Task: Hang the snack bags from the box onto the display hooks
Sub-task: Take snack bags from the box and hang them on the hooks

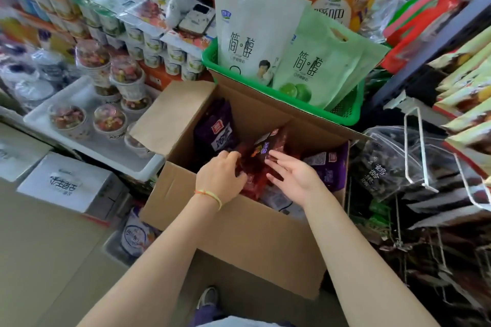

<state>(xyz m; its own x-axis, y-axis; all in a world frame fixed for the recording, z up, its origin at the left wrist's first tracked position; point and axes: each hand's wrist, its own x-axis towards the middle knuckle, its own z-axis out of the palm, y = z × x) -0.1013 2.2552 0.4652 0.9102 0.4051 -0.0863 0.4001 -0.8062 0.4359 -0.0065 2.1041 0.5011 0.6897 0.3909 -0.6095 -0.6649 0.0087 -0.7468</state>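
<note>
Both forearms reach down into the open brown cardboard box (247, 233). Left hand (221, 175), with a yellow-orange string bracelet (210, 194) at the wrist: fingers curled over the near-left edge of the red glossy snack bags (255, 164), thumb tucked against the plastic, so it appears to grip the bundle. Right hand (292, 175): fingers straight and slightly spread, laid flat against the right face of the same bundle, pressing rather than closing. The red bags thus sit between the two sets of fingers, inside the box, not lifted clear of the rim. Purple snack bags lie just past the fingertips: one (216, 133) beyond the left fingers, another (329, 167) to the outside of the right hand. Judged step: gathering bags for pick-up; none hung from this handful. Next move likely needs the right fingers to close, the bundle raised out, and the hang holes lined up. The bare white wire display hooks (422, 156) stand well off to the right of the right hand. Further beyond the fingertips, a green plastic basket (345, 111) holds pale upright pouches (255, 34).
</note>
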